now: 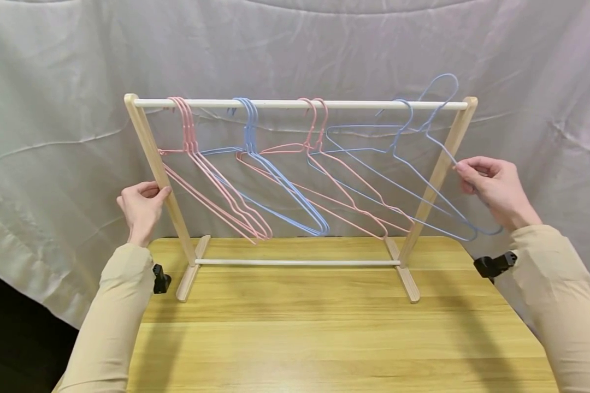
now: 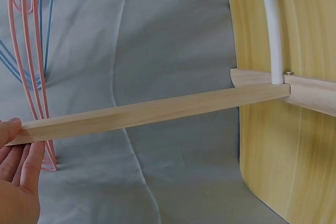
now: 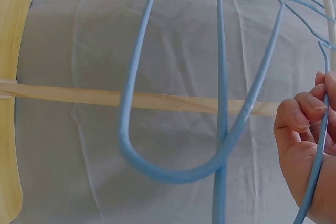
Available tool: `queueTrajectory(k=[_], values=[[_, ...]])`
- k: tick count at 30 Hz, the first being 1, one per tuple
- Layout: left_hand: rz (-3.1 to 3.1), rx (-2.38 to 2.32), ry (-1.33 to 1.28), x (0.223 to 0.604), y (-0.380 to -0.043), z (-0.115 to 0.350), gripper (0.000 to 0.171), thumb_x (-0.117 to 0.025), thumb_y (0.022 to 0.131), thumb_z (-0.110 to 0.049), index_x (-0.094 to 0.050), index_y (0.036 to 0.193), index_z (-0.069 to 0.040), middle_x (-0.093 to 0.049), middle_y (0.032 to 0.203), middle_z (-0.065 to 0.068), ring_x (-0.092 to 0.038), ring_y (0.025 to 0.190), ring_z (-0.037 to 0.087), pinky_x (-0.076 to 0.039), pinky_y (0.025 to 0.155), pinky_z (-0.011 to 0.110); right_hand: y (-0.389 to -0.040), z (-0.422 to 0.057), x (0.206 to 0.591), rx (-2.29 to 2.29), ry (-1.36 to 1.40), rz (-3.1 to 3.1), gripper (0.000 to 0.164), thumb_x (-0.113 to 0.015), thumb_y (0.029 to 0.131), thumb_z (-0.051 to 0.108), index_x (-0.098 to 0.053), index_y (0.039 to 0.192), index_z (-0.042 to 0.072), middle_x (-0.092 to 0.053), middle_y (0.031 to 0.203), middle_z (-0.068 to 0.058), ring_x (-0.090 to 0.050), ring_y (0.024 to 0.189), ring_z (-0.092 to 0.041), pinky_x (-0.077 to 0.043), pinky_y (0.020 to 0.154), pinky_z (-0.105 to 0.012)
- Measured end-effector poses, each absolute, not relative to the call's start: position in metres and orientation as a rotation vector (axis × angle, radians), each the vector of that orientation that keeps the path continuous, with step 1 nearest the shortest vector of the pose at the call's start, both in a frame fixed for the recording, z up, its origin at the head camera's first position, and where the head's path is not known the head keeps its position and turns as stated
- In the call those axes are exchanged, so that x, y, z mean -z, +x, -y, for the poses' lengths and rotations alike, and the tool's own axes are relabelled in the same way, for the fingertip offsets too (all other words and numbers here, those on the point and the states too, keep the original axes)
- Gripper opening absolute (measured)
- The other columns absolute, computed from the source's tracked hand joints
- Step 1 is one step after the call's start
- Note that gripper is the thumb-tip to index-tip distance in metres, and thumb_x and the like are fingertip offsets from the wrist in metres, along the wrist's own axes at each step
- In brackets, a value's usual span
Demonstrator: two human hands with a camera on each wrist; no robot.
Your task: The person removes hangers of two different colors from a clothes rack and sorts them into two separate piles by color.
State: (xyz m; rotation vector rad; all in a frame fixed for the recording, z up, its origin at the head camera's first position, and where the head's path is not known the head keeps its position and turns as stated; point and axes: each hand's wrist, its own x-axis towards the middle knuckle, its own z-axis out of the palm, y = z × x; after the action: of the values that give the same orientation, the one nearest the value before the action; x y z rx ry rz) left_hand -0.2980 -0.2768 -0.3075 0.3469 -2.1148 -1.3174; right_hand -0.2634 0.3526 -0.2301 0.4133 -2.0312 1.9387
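My left hand (image 1: 142, 210) grips the left wooden post of the clothes rack (image 1: 149, 139) between thumb and fingers; the left wrist view shows the same hold on the post (image 2: 136, 115). At the right end, my right hand (image 1: 494, 185) pinches the shoulder of a blue hanger (image 1: 440, 144). That hanger's hook rises above the white top bar (image 1: 275, 103). Just left of it, another blue hanger (image 1: 413, 169) hangs on the bar. In the right wrist view, the pinched blue wire (image 3: 320, 153) runs past the fingers.
Along the bar hang several pink hangers (image 1: 189, 136) at the left, several blue hangers (image 1: 249, 128), then two pink hangers (image 1: 336, 188). The rack's feet (image 1: 187, 284) stand on a wooden table (image 1: 295, 333). A grey cloth (image 1: 295, 49) hangs behind.
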Motion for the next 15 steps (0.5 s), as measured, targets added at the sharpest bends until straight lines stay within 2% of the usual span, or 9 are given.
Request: queueTrajectory(k=[2,4,10,15], values=[[2.110,1.324,0.340,0.308,-0.298,0.277,0.034,-0.076,0.089,-0.023,-0.075,0.114,0.000,-0.073,0.082,-0.024,-0.039,0.135,0.020,-0.023,0.105,0.038,-0.262,-0.353,0.229,-1.948,0.425,2.011,0.015,-0.066,0.094,0.002,-0.077,0.087,0.009,-0.065,0.063,0.005,-0.051,0.056,-0.007,-0.044,0.055,-0.018],[2.111,1.328,0.333,0.308,-0.298,0.277,0.033,-0.076,0.089,-0.023,-0.075,0.113,0.000,-0.072,0.081,-0.024,-0.038,0.136,0.019,-0.022,0.105,0.038,-0.260,-0.354,0.229,-1.962,0.433,1.987,0.014,-0.066,0.094,0.001,-0.077,0.086,0.008,-0.065,0.063,0.005,-0.052,0.056,-0.007,-0.044,0.055,-0.018],[2.129,1.311,0.339,0.307,-0.298,0.278,0.033,-0.075,0.089,-0.024,-0.075,0.113,-0.001,-0.076,0.092,-0.007,-0.039,0.135,0.019,-0.022,0.105,0.037,-0.255,-0.357,0.230,-2.026,0.469,1.912,0.017,-0.064,0.093,-0.004,-0.076,0.086,0.004,-0.067,0.064,0.002,-0.052,0.056,-0.009,-0.045,0.055,-0.019],[2.131,1.307,0.346,0.308,-0.298,0.278,0.034,-0.075,0.089,-0.024,-0.075,0.113,0.000,-0.076,0.086,-0.016,-0.039,0.133,0.020,-0.023,0.105,0.037,-0.250,-0.362,0.237,-2.027,0.463,1.905,0.018,-0.062,0.094,-0.005,-0.076,0.087,0.004,-0.065,0.062,0.001,-0.051,0.055,-0.010,-0.045,0.054,-0.019]])
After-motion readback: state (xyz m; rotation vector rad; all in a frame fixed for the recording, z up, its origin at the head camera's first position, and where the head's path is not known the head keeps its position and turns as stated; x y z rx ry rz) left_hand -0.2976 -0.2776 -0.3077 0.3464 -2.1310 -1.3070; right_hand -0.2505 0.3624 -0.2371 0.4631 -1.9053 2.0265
